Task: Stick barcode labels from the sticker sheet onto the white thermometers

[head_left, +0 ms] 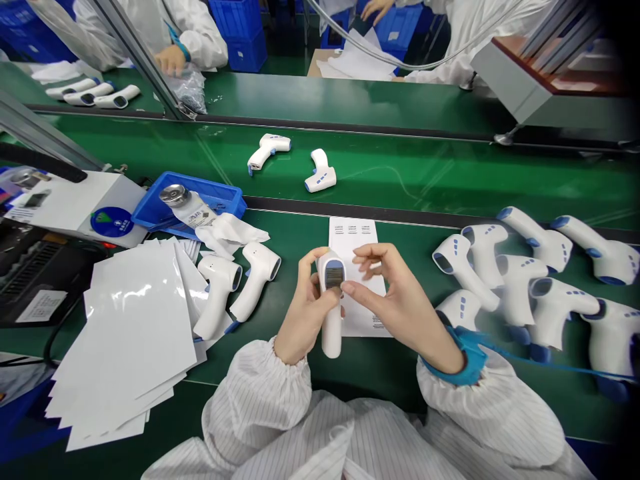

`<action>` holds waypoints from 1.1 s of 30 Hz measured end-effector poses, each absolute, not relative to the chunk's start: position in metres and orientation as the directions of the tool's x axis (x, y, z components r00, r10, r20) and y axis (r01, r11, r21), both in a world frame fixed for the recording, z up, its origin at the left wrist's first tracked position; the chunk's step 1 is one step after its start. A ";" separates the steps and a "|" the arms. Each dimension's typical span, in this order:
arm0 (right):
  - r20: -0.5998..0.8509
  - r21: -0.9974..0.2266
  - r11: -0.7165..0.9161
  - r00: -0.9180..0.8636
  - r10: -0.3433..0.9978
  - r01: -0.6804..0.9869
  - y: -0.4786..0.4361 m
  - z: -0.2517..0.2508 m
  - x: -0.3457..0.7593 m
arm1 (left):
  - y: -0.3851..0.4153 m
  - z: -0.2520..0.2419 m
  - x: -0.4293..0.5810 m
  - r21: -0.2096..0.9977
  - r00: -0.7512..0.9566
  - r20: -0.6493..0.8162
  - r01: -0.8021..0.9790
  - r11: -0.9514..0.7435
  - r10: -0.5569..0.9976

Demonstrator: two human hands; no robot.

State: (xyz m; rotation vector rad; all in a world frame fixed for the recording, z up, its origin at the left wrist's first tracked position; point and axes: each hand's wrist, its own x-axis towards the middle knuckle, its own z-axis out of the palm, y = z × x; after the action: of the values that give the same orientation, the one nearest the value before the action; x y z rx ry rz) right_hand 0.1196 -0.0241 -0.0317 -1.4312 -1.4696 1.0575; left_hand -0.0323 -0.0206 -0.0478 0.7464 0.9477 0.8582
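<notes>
My left hand [310, 303] is wrapped around a white infrared thermometer [331, 337], its small dark display facing up at me. Beside it, my right hand [395, 293] has its fingers apart, and the thumb tip touches or nearly touches the edge of the display. A blue band circles my right wrist. Beneath both hands lies a white printed sheet [353, 230] on the green bench. Left of my left hand, two white thermometers [257, 280] lie side by side.
Several thermometers [515, 280] lie at the right. White sheets [135, 320] are stacked left, near a blue tray [220, 193] with a metal-capped bottle [193, 207]. Two thermometers [320, 172] lie on the green strip beyond. Co-workers' hands [171, 60] show across the bench.
</notes>
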 end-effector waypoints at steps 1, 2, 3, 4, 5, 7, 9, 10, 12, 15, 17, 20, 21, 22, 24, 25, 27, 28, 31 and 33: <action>0.081 -0.929 0.085 -0.028 0.996 0.360 -0.022 -0.033 0.118 | -0.021 -0.047 -0.032 0.841 0.339 -0.364 -0.280 0.462 0.868; 0.136 -0.917 0.143 -0.045 0.990 0.373 -0.019 -0.034 0.116 | -0.022 -0.046 -0.032 0.847 0.350 -0.356 -0.271 0.457 0.867; 0.175 -0.912 0.183 -0.055 0.983 0.367 -0.016 -0.034 0.114 | -0.023 -0.045 -0.031 0.853 0.360 -0.349 -0.261 0.452 0.865; 0.206 -0.910 0.210 -0.050 0.977 0.356 -0.014 -0.034 0.113 | -0.024 -0.044 -0.030 0.857 0.369 -0.346 -0.251 0.451 0.863; 0.234 -0.910 0.230 -0.031 0.972 0.346 -0.012 -0.034 0.112 | -0.025 -0.044 -0.029 0.859 0.375 -0.346 -0.243 0.451 0.860; 0.274 -0.906 0.257 0.003 0.962 0.336 -0.011 -0.033 0.111 | -0.027 -0.044 -0.028 0.866 0.380 -0.341 -0.228 0.444 0.860; 0.294 -0.898 0.273 0.007 0.956 0.346 -0.010 -0.033 0.110 | -0.028 -0.044 -0.027 0.887 0.368 -0.319 -0.209 0.412 0.873; 0.289 -0.897 0.270 0.003 0.957 0.349 -0.011 -0.034 0.110 | -0.028 -0.043 -0.027 0.898 0.358 -0.309 -0.196 0.394 0.881; 0.236 -0.922 0.229 -0.017 0.972 0.312 -0.011 -0.036 0.110 | -0.028 -0.042 -0.027 0.914 0.340 -0.308 -0.154 0.376 0.888; 0.030 -0.984 0.050 -0.119 0.992 0.168 -0.012 -0.039 0.109 | -0.027 -0.039 -0.027 0.922 0.317 -0.323 -0.105 0.372 0.892; -0.094 -0.993 -0.077 -0.198 0.976 0.089 -0.014 -0.040 0.109 | -0.027 -0.038 -0.027 0.922 0.306 -0.324 -0.110 0.371 0.895; -0.209 -0.977 -0.211 -0.246 0.947 0.018 -0.019 -0.038 0.110 | -0.026 -0.038 -0.027 0.918 0.305 -0.308 -0.153 0.366 0.901; -0.249 -0.966 -0.259 -0.272 0.929 0.000 -0.021 -0.038 0.110 | -0.024 -0.039 -0.027 0.923 0.295 -0.288 -0.169 0.347 0.911; -0.294 -0.949 -0.314 -0.317 0.902 -0.013 -0.023 -0.037 0.110 | -0.023 -0.040 -0.028 0.930 0.277 -0.261 -0.183 0.318 0.924; -0.361 -0.911 -0.411 -0.455 0.814 -0.013 -0.024 -0.037 0.111 | -0.018 -0.042 -0.030 0.944 0.261 -0.205 -0.204 0.261 0.943; -0.381 -0.899 -0.437 -0.514 0.768 0.013 -0.022 -0.038 0.113 | -0.015 -0.043 -0.032 0.946 0.281 -0.186 -0.209 0.249 0.942; -0.415 -0.903 -0.406 -0.528 0.741 0.140 -0.008 -0.042 0.121 | -0.010 -0.046 -0.037 0.953 0.351 -0.168 -0.179 0.242 0.921; -0.434 -0.899 -0.340 -0.461 0.774 0.275 0.005 -0.045 0.128 | -0.008 -0.048 -0.040 0.961 0.379 -0.171 -0.139 0.239 0.909; -0.323 -0.579 -0.137 -0.072 0.944 0.804 0.064 -0.056 0.157 | -0.007 -0.053 -0.051 0.971 0.418 -0.222 0.014 0.238 0.881; -0.234 -0.414 -0.151 0.056 0.971 0.898 0.112 -0.060 0.175 | -0.010 -0.055 -0.057 0.957 0.446 -0.281 0.062 0.284 0.850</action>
State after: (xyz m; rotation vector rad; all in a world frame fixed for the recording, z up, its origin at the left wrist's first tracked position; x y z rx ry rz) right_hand 0.1750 0.1124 -0.0598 -2.1626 -1.9357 0.6949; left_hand -0.0566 -0.0096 -0.0552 1.1751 0.9840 0.6604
